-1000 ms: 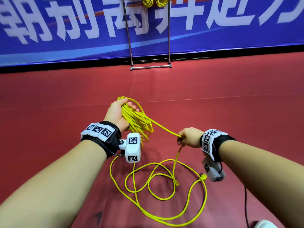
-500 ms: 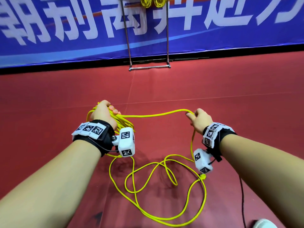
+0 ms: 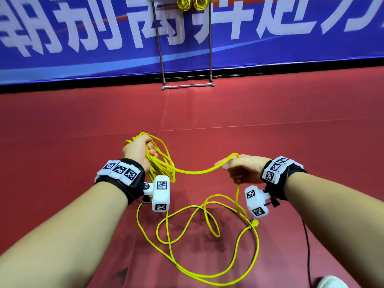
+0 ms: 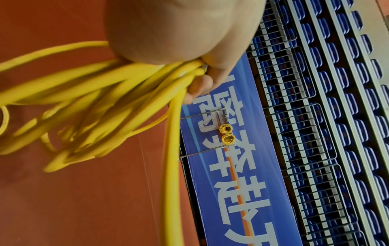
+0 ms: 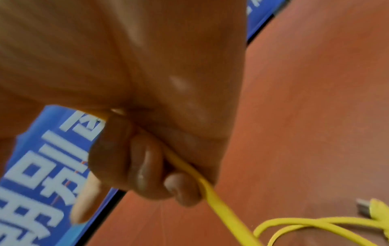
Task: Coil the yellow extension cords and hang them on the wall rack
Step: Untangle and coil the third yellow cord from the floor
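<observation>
My left hand point(image 3: 138, 149) grips a bundle of coiled loops of the yellow cord point(image 3: 161, 165); the left wrist view shows its fingers point(image 4: 200, 86) curled round the strands point(image 4: 118, 93). A slack span point(image 3: 197, 172) runs from the bundle to my right hand point(image 3: 239, 168), which holds the cord in curled fingers point(image 5: 145, 164). Below that hand the cord point(image 5: 212, 194) drops to loose loops point(image 3: 207, 242) on the red floor, ending in a plug point(image 3: 254, 223). The metal rack point(image 3: 187, 86) stands against the blue banner wall, with two coiled yellow cords point(image 3: 192, 3) hanging on it.
The red floor point(image 3: 291, 125) stretches open between me and the rack. A thin black cable point(image 3: 307, 246) runs along the floor at the right, beside a white shoe tip point(image 3: 330, 283). Rows of blue seats point(image 4: 336, 116) rise behind the banner.
My right hand has come down and in toward the left hand, so the span of cord between them now sags. The left hand has shifted right with the bundle.
</observation>
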{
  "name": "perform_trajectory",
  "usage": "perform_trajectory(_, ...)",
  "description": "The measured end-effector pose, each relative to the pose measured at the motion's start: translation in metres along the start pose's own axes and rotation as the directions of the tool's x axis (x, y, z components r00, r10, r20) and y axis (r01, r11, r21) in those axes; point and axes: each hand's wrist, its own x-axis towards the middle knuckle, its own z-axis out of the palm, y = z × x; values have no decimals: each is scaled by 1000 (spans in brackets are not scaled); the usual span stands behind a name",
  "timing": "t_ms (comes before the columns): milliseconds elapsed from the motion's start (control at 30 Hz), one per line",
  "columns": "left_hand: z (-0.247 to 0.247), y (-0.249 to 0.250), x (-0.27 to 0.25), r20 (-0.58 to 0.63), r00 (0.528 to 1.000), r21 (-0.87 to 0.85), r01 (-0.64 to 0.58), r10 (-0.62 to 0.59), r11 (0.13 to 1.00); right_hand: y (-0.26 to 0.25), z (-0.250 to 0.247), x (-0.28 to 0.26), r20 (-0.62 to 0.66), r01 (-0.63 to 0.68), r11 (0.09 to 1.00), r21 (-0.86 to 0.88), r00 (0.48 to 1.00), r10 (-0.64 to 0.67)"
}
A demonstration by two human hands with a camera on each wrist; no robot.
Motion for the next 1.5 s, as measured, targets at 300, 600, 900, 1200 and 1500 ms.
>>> perform_trajectory(300, -7, 5, 6, -184, 982, -74, -49, 35, 996, -1, -13, -4, 76, -38, 966, 254, 997, 19)
perform_trajectory(600, -14, 7, 1, -48, 999, 62, 15, -12, 998, 2, -3, 11, -434, 2, 889, -458, 872, -225)
perform_trajectory(900, 6, 13, -19, 279, 939, 200, 151, -203, 968, -17, 29, 6, -432, -206, 460, -864, 773, -464)
perform_trajectory(1200, 28, 8, -41, 386, 879, 327, 155, -281, 932, -34, 61, 8, -409, -171, 453, -875, 762, -502)
perform_trajectory(1500, 46, 6, -54, 408, 868, 378, 121, -282, 918, -37, 90, 22, -370, 19, 769, -640, 868, -330)
